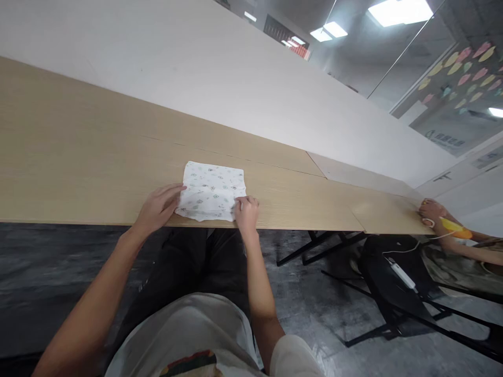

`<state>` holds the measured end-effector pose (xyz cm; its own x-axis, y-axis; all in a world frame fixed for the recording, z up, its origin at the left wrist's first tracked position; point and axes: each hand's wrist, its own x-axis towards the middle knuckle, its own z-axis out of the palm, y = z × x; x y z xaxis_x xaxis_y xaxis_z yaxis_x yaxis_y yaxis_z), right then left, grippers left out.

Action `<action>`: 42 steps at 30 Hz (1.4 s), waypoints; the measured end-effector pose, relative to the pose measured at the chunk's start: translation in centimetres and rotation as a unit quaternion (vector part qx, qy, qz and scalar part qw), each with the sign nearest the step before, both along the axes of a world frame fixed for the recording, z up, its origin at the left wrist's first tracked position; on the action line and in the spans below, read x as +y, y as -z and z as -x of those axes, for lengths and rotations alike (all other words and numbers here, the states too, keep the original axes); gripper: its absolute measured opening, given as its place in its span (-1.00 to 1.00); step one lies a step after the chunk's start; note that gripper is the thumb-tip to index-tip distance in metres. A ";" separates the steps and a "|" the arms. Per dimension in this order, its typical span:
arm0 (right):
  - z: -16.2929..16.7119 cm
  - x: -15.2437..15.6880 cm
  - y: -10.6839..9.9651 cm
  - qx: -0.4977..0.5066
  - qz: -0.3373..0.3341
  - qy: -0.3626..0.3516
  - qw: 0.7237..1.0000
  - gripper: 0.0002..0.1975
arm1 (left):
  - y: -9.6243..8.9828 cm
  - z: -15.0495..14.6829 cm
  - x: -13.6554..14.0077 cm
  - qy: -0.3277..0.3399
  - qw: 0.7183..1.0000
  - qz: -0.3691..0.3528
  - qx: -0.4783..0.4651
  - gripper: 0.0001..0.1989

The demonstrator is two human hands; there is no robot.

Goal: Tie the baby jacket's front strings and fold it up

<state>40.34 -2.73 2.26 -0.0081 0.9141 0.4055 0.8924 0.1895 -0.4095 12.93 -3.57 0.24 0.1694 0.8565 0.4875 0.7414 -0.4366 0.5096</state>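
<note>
A white cloth (212, 186) with small printed figures lies folded into a rough rectangle near the table's front edge. Creases run across it, and its lower border is uneven. At its left side rests my left hand (159, 207), the fingers stretched out and their tips touching the cloth's edge. My right hand (247, 213) is closed at the lower right corner, with the thumb and bent fingers pinching the cloth there.
The long wooden table (98, 157) runs along a white partition (196, 73). At far right another person's hands (432, 212) are over the table's end, near a yellow-orange object (456, 228). A black folding chair (393, 288) holds a white power strip (403, 275) with a cable.
</note>
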 end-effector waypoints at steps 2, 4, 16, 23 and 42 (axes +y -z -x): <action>-1.9 -0.6 0.1 0.006 -0.006 -0.036 0.999 -0.63 | -0.1 0.2 -1.1 0.014 1.000 -0.005 0.019 -0.51; -3.8 -1.1 0.6 0.010 0.011 -0.088 0.996 -0.59 | 0.1 0.4 -2.0 0.026 0.998 0.007 0.049 -0.54; -6.6 0.1 2.4 0.063 0.010 -0.187 0.980 -0.68 | -0.5 0.8 -0.7 0.042 0.992 0.086 0.085 -0.43; -6.9 0.3 0.9 0.177 0.003 -0.239 0.955 -0.73 | -1.6 0.1 -0.9 0.032 0.998 0.011 0.057 -0.51; -0.6 15.5 0.1 0.171 0.098 0.038 0.980 -0.81 | -3.2 -1.9 12.4 -0.187 0.970 0.157 -0.016 -0.52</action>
<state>40.98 12.77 2.18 0.1690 0.9672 0.1893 0.7058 0.0153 -0.7082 14.78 8.87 3.46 -0.1923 0.9624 0.1921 0.7999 0.0403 0.5988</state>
